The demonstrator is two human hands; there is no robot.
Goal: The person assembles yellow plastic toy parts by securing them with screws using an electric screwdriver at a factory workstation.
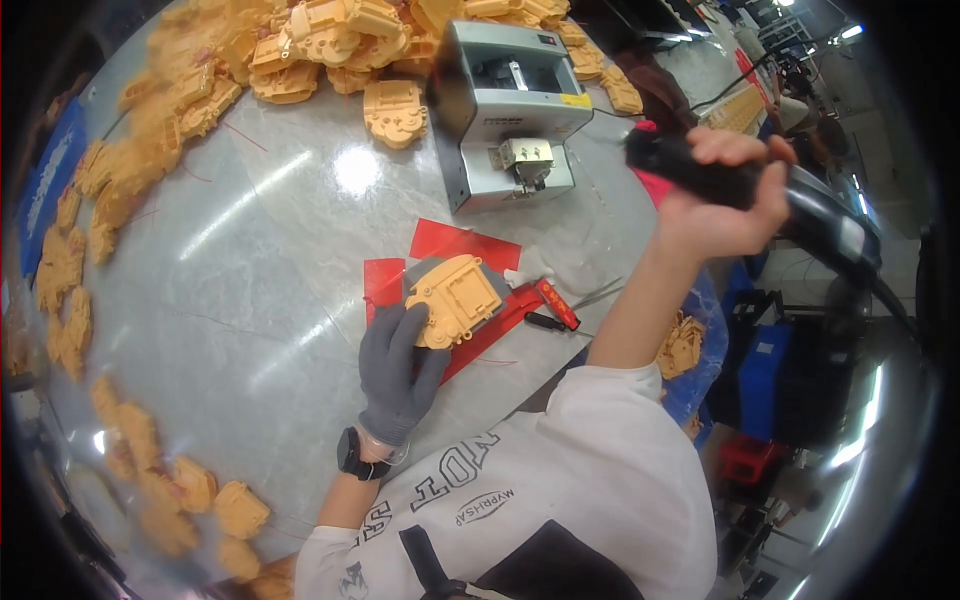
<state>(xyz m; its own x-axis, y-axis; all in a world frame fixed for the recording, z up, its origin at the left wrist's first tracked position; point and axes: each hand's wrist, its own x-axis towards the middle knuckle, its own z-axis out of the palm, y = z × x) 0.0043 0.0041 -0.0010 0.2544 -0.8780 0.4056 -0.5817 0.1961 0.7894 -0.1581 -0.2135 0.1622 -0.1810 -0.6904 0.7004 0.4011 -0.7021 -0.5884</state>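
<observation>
My left hand point(392, 372), in a grey glove, grips the lower left side of a yellow-orange plastic housing point(462, 303). The housing has a raised rectangular frame and lies tilted over a dark grey pad and red patches point(462, 240) on the table. Raised at the right, my bare right hand point(728, 195) is wrapped round a thick black electric screwdriver point(822, 222). Its cable trails from the right end; its bit cannot be made out. A red-handled tool point(557, 304) and a small black-handled screwdriver point(545, 321) lie just right of the housing.
A grey screw feeder point(510, 110) stands beyond my hands. Yellow-orange housings point(330, 45) are heaped at the back and spread along the left edge of the grey table point(270, 240). A blue-lined container point(690, 345) with more housings stands at the right, beneath my right arm.
</observation>
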